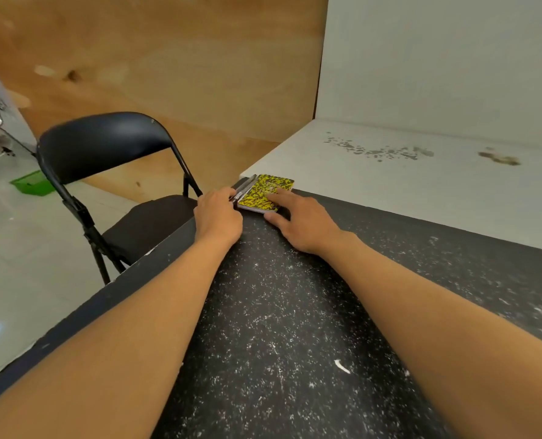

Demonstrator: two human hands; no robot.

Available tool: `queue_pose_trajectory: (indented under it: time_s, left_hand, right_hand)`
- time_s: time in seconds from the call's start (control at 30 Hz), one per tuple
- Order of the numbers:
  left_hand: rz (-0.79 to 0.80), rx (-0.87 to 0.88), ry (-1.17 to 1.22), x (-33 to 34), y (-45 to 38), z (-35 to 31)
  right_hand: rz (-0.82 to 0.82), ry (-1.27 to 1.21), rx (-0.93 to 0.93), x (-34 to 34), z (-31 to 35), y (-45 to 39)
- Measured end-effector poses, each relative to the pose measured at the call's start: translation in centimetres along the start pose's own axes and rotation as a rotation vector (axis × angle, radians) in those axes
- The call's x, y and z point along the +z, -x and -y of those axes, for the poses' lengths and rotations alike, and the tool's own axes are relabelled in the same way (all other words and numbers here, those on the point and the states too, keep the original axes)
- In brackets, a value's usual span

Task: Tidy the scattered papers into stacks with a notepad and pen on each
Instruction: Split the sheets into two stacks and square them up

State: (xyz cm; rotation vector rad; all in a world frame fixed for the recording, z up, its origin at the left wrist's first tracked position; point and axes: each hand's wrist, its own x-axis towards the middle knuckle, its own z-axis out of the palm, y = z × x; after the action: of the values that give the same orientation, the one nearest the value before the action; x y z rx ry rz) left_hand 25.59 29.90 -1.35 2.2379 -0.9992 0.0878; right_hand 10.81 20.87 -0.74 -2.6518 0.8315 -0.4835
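Left hand (pixel 219 213) grips pens (pixel 243 187); right hand (pixel 298 220) rests flat-fingered on yellow notepad (pixel 264 193), print unreadable.

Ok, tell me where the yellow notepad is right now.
In the head view, the yellow notepad lies at the far corner of the black speckled table, with the pens on its left and the right hand resting its fingers on it.

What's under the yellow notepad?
More notepads, stacked: their edges show beneath the yellow notepad, on the black table. The right hand rests on top, so how many cannot be told.
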Motion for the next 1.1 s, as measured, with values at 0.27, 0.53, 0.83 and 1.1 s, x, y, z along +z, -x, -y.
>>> queue_pose_trajectory:
  time_s: [0.27,0.53,0.83,1.1]
  left_hand:
    - [-0.083,-0.085,0.036,-0.3,0.3,0.1]
    - [-0.172,-0.272,0.067,-1.0,0.3,-0.2]
    - [-0.536,-0.532,0.583,-4.4,3.7,-0.2]
    - [-0.297,-0.229,0.696,-4.5,13.6,-7.9]
  right_hand:
    - [-0.218,-0.051,0.01,0.0,0.0,1.2]
    - [-0.448,-0.075,0.125,-2.0,-0.3,3.9]
    - [-0.286,0.003,0.118,-3.7,-1.2,13.5]
    - [-0.25,0.193,0.061,-8.2,-3.3,26.4]
